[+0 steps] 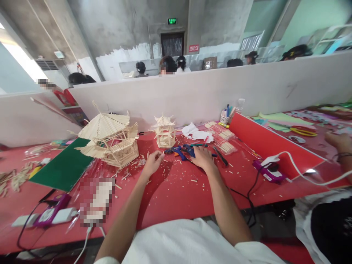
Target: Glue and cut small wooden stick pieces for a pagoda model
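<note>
My left hand (154,163) hovers over the red table with thumb and fingers pinched together. Whatever it may hold is too small to make out. My right hand (204,157) is closed over a dark blue glue gun (189,149), whose body partly disappears under the fingers. A second blue tool with an orange part (180,153) lies against it, between the two hands. Behind the hands stands a small stick pavilion (165,134) with a tiered roof. To the left is a larger stick pavilion (111,141) with a wide slatted roof.
Stick scraps litter the table (176,194). Bagged sticks (224,139), white tissue (195,132) and a dark-handled tool (220,157) lie at right. A red board (269,141), a green board (64,165) and purple power strips (269,172) flank the area. A co-worker's hand (338,143) shows far right.
</note>
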`<state>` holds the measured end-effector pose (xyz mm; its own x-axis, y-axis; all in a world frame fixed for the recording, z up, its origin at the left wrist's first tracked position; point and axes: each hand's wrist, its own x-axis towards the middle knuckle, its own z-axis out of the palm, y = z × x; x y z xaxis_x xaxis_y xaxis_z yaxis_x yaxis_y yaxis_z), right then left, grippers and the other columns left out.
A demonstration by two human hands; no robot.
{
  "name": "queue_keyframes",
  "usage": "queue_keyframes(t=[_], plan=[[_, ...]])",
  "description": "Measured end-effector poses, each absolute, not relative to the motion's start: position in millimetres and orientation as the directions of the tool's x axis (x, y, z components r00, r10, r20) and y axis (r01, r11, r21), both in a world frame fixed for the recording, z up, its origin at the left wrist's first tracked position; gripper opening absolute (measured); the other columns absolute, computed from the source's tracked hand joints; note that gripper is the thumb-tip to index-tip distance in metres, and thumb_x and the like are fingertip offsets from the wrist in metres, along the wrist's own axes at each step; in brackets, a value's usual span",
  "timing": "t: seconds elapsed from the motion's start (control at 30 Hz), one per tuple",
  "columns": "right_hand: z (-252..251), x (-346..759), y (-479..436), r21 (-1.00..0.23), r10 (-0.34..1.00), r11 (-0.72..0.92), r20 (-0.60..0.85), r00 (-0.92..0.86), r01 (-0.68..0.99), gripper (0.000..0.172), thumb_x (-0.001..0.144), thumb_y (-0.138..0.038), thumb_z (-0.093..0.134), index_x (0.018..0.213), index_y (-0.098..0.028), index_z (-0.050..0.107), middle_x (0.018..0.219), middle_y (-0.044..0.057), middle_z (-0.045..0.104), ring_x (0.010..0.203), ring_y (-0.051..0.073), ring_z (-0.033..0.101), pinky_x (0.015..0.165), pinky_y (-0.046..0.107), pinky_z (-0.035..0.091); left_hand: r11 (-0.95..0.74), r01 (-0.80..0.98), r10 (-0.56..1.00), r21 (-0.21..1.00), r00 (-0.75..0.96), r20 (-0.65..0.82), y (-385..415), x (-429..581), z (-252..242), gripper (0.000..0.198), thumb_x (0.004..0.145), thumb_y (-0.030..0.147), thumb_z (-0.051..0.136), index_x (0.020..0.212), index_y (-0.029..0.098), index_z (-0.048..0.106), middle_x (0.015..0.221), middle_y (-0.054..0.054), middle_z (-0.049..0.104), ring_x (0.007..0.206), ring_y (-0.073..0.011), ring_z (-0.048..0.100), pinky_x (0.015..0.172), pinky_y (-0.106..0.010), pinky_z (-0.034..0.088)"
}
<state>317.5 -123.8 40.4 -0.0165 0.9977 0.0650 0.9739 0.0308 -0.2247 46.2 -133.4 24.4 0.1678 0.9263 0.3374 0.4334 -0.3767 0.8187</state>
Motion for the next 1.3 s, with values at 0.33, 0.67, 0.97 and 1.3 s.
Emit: queue_keyframes(t=[0.33, 0.67, 0.97, 1.3], plan=[[48, 261, -140, -0.874, 0.9, 0.422, 0.371, -0.229, 0.242, 0.048, 0.104, -0.047, 0.035, 0.135, -0.019, 0.057, 0.118, 0.011, 0.068, 0.107, 0.025, 0.064, 0.099, 0.04, 0.05, -0.431, 0.292, 0.899, 0.854, 0.059, 0.434, -139, 50, 34, 0.038, 0.094, 0.054, 0.054, 0.078, 0.019, 0.054, 0.07, 0.002, 0.054, 0.067, -0.0125, 0.049, 0.065, -0.025, 0.04], [24, 222, -154, -0.87, 0.87, 0.424, 0.314, -0.381, 0.251, 0.051, 0.107, -0.046, 0.027, 0.14, -0.019, 0.054, 0.085, 0.005, 0.065, 0.072, 0.02, 0.063, 0.078, 0.037, 0.054, -0.444, 0.277, 0.889, 0.852, 0.017, 0.458, -140, 49, 39, 0.035, 0.095, 0.051, 0.054, 0.081, 0.02, 0.056, 0.074, 0.001, 0.057, 0.069, -0.0133, 0.051, 0.068, -0.025, 0.042], [28, 223, -156, -0.815, 0.829, 0.509, 0.376, -0.415, 0.278, 0.049, 0.107, -0.041, 0.032, 0.146, -0.02, 0.052, 0.106, 0.01, 0.068, 0.098, 0.024, 0.065, 0.089, 0.04, 0.053, -0.427, 0.27, 0.894, 0.863, -0.02, 0.448, -141, 47, 41, 0.037, 0.094, 0.053, 0.055, 0.078, 0.02, 0.056, 0.072, 0.002, 0.056, 0.069, -0.0135, 0.05, 0.068, -0.025, 0.041], [34, 225, -159, -0.793, 0.815, 0.531, 0.38, -0.437, 0.299, 0.051, 0.106, -0.039, 0.034, 0.151, -0.019, 0.048, 0.116, 0.012, 0.069, 0.107, 0.026, 0.064, 0.097, 0.041, 0.05, -0.414, 0.281, 0.896, 0.866, -0.042, 0.442, -139, 46, 38, 0.04, 0.093, 0.056, 0.053, 0.075, 0.02, 0.053, 0.07, 0.002, 0.054, 0.068, -0.0138, 0.049, 0.067, -0.026, 0.04]])
